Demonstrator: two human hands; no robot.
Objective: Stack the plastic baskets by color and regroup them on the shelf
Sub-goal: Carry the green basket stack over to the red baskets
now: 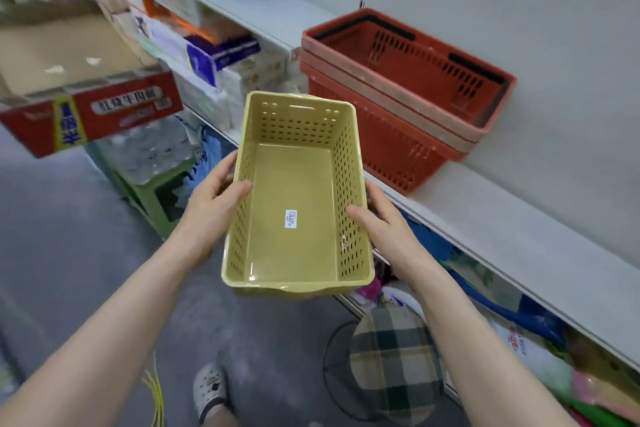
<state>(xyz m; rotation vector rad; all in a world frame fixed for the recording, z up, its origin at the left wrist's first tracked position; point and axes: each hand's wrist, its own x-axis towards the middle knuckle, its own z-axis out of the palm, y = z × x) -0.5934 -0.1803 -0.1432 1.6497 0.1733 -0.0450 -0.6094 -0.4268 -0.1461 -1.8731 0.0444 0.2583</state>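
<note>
I hold a yellow-green perforated plastic basket (294, 204) in front of me, level, open side up, with a small white label on its floor. My left hand (216, 196) grips its left wall, thumb over the rim. My right hand (377, 222) grips its right wall the same way. The basket hangs in the air just in front of the white shelf (519, 232). On that shelf, behind and to the right, sits a stack of red shopping baskets (408, 94) nested in one another, with black handles folded down.
Tissue packs and boxes (221, 59) fill the shelf to the left. A red and white carton (86, 111) juts out at the far left. A green stool (152, 194) and a plaid-cushioned stool (394, 360) stand on the grey floor below.
</note>
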